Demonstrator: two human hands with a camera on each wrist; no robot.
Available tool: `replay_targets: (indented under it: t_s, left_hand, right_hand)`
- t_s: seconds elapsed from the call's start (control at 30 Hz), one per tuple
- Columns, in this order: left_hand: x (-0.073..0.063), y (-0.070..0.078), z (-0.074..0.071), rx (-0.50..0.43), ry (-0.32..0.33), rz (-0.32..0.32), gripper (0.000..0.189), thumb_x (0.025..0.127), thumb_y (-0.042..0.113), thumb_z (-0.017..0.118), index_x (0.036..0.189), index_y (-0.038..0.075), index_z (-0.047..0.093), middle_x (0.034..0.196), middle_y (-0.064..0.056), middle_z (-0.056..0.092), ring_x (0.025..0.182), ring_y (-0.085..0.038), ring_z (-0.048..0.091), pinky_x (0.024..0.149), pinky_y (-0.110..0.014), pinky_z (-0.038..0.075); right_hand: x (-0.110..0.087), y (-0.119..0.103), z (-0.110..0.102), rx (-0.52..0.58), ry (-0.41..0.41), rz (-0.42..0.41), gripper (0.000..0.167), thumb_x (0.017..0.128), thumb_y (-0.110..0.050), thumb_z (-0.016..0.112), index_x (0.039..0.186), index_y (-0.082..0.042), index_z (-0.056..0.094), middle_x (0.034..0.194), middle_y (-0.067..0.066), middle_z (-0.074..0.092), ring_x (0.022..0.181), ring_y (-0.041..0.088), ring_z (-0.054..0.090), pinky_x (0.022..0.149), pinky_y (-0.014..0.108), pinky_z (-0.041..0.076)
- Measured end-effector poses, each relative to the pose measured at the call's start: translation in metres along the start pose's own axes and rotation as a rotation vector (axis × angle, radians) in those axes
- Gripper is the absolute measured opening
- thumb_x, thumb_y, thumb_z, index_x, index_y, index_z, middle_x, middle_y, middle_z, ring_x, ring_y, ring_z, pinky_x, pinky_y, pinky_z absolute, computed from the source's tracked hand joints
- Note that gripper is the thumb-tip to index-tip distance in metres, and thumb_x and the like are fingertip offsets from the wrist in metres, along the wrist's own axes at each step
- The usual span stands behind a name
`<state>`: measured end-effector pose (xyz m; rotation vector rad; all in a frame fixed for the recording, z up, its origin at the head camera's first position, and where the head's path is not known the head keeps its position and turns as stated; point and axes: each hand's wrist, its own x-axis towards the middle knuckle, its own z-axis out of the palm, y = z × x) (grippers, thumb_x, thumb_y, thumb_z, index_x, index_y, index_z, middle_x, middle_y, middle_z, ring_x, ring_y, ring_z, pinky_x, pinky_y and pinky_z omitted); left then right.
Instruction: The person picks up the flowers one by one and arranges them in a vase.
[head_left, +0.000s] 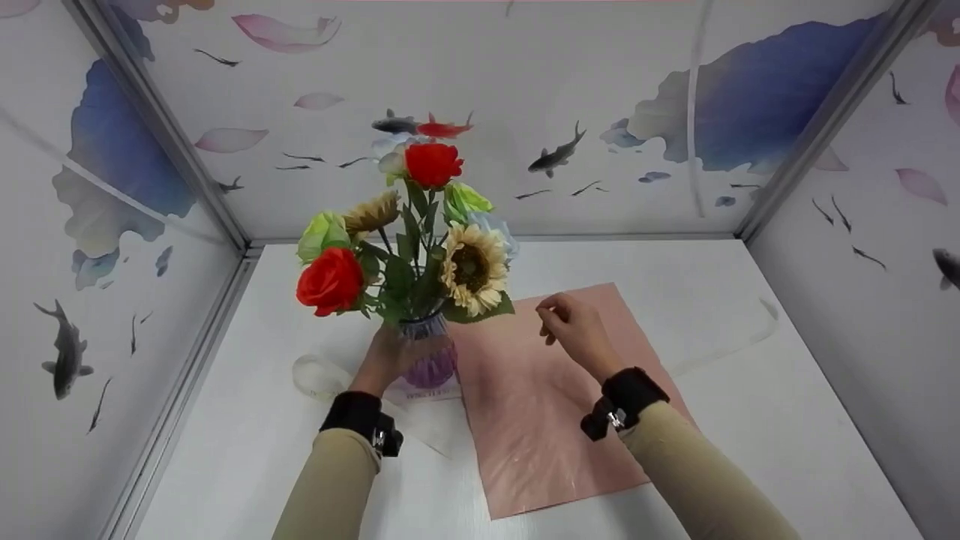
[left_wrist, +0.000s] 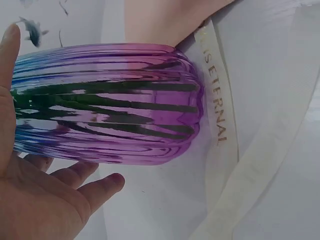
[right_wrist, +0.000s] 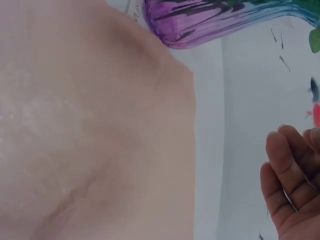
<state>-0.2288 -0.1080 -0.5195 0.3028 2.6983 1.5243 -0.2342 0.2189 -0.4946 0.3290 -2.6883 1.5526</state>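
Observation:
My left hand holds a ribbed glass vase, blue at the neck and purple at the base. In the left wrist view, the thumb lies along one side of the vase and the fingers along the other; dark green stems show through the glass. Artificial flowers fill it: red roses, pale green blooms and cream sunflowers. My right hand hovers over the pink wrapping sheet, fingers loosely bent with nothing in them.
A cream ribbon with gold lettering lies on the white table beside the vase base. Another pale ribbon strip stretches across the right side. Printed panels with fish and petals wall in the back and both sides.

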Motion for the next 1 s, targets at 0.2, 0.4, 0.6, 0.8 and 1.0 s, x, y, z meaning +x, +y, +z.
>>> replay_targets:
  t_s: [0.2, 0.4, 0.6, 0.8, 1.0]
  left_hand:
    - [0.000, -0.003, -0.002, -0.052, 0.020, -0.109, 0.112, 0.079, 0.032, 0.090, 0.162, 0.013, 0.017, 0.163, -0.012, 0.035, 0.151, -0.030, 0.032, 0.122, -0.050, 0.028]
    - [0.005, 0.000, -0.009, 0.020, 0.037, -0.190, 0.115, 0.077, 0.039, 0.090, 0.161, 0.018, 0.014, 0.163, -0.014, 0.033, 0.151, -0.036, 0.031, 0.121, -0.058, 0.028]
    - [0.008, 0.002, -0.016, 0.117, 0.075, -0.378, 0.110, 0.080, 0.045, 0.085, 0.160, 0.012, 0.016, 0.160, -0.026, 0.026, 0.144, -0.051, 0.028, 0.117, -0.068, 0.027]
    - [0.007, 0.000, -0.026, 0.195, 0.150, -0.454, 0.104, 0.087, 0.056, 0.073, 0.161, 0.008, 0.016, 0.157, -0.028, 0.029, 0.138, -0.054, 0.035, 0.110, -0.067, 0.038]
    - [0.007, -0.011, -0.034, 0.283, 0.266, -0.474, 0.090, 0.092, 0.057, 0.067, 0.154, 0.001, 0.031, 0.149, -0.026, 0.044, 0.130, -0.052, 0.048, 0.101, -0.067, 0.045]
  right_hand:
    - [-0.004, 0.009, -0.010, -0.006, 0.009, 0.032, 0.014, 0.105, -0.015, 0.058, 0.110, -0.008, 0.069, 0.087, 0.013, 0.070, 0.074, 0.022, 0.068, 0.070, 0.034, 0.058]
    - [-0.005, 0.014, -0.016, 0.011, 0.005, 0.058, 0.016, 0.106, -0.017, 0.057, 0.111, -0.009, 0.069, 0.093, 0.015, 0.071, 0.077, 0.023, 0.068, 0.072, 0.035, 0.057]
    - [-0.008, 0.018, -0.024, -0.004, 0.004, 0.053, 0.015, 0.107, -0.018, 0.056, 0.112, -0.011, 0.067, 0.088, 0.011, 0.069, 0.076, 0.022, 0.068, 0.072, 0.036, 0.054]
    - [-0.010, 0.025, -0.030, -0.014, 0.004, 0.108, 0.015, 0.107, -0.020, 0.056, 0.116, -0.013, 0.065, 0.086, 0.010, 0.069, 0.076, 0.021, 0.069, 0.080, 0.045, 0.055]
    - [-0.010, 0.030, -0.031, -0.011, 0.029, 0.123, 0.014, 0.106, -0.017, 0.056, 0.115, -0.009, 0.065, 0.084, 0.010, 0.068, 0.074, 0.022, 0.070, 0.076, 0.037, 0.057]
